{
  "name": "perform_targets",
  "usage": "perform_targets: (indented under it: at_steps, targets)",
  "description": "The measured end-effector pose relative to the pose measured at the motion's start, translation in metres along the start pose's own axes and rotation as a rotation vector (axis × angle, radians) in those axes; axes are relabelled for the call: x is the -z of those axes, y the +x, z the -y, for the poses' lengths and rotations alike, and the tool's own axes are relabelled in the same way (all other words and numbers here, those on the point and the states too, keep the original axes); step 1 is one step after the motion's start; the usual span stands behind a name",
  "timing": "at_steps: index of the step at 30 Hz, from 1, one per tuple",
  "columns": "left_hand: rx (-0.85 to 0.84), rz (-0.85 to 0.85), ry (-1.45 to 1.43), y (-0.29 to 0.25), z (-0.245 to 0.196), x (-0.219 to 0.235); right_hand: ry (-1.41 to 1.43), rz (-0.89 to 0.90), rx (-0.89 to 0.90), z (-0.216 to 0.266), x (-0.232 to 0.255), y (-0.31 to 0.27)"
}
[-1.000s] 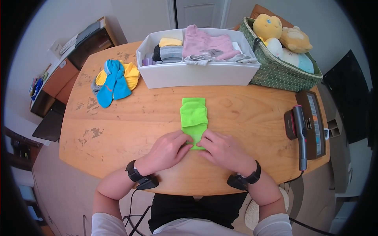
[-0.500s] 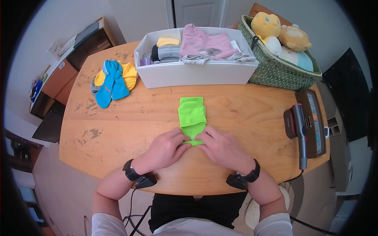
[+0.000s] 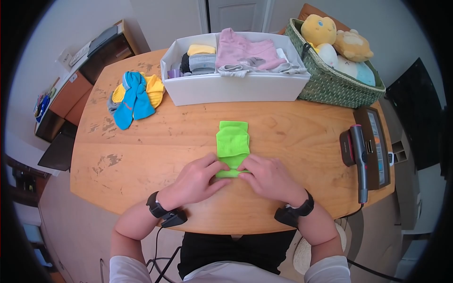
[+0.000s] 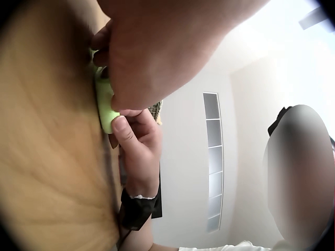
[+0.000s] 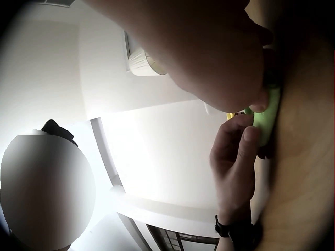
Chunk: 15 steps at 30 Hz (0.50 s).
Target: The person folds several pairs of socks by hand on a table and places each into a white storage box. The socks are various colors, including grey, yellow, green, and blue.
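Pinched at six o'clock

The green sock (image 3: 232, 142) lies on the table (image 3: 127, 172), the white box (image 3: 236, 90) at its twelve. The left hand (image 3: 192, 178) at seven and right hand (image 3: 274, 179) at five pinch its near edge. It looks light, limp and sturdy; that folded edge seems the best hold.

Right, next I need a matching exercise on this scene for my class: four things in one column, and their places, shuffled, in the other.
Things
1. Pink garment
2. Green cloth
3. Yellow plush toy
4. Blue garment

Places
A. In the woven basket
B. In a pile on the table, left of the white box
C. In the white box
D. Touched by the left hand and right hand

Pairs: 1-C, 2-D, 3-A, 4-B
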<state>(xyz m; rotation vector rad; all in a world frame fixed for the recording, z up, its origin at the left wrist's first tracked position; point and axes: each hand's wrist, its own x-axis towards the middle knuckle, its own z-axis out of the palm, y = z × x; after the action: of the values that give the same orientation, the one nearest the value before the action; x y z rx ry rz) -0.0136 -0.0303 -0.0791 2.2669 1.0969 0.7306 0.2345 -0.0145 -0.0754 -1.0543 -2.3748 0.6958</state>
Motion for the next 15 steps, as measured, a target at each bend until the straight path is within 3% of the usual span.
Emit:
perform_targets:
  at_steps: [5, 10, 15]
  targets:
    - [-0.096, -0.062, 0.111, -0.001, 0.006, -0.003, 0.03, -0.031, -0.007, 0.005, 0.0, 0.002]
    - [-0.044, -0.024, 0.065, -0.001, 0.009, -0.003, -0.117, -0.061, 0.121, 0.003, 0.002, 0.003]
    - [0.053, 0.024, 0.012, -0.001, 0.002, 0.002, -0.119, -0.027, 0.107, -0.002, 0.0, 0.002]
